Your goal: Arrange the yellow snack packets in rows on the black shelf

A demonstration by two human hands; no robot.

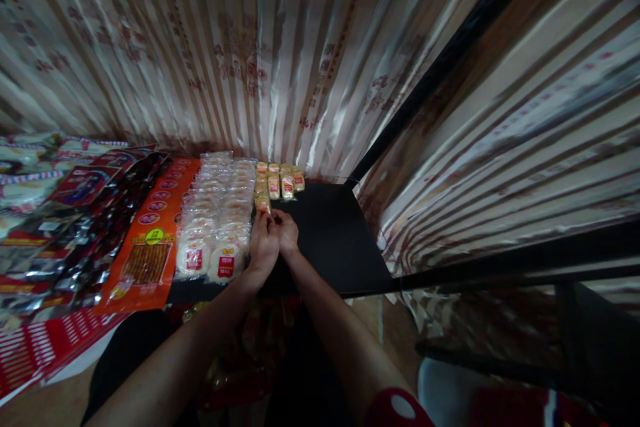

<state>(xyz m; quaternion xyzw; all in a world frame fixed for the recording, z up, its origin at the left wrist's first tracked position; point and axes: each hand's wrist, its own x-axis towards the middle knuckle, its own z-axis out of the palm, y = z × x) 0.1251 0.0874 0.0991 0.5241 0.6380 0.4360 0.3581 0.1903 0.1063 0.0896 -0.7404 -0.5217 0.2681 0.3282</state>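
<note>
My left hand [263, 243] and my right hand [286, 232] meet over a black shelf [340, 240], fingers pinched together on a small yellow snack packet [263, 203]. That packet is the nearest of a short row of small yellow-and-red packets [280, 181] running back to the wall. Just left of my hands lie two rows of clear-wrapped round flat cakes with red labels [215, 220].
An orange packet [153, 240] and dark glossy packets [90, 220] lie left of the cakes. Striped curtain cloth [280, 53] hangs behind and to the right. A black frame bar [500, 273] runs along the shelf's right side. The shelf's right part shows bare black surface.
</note>
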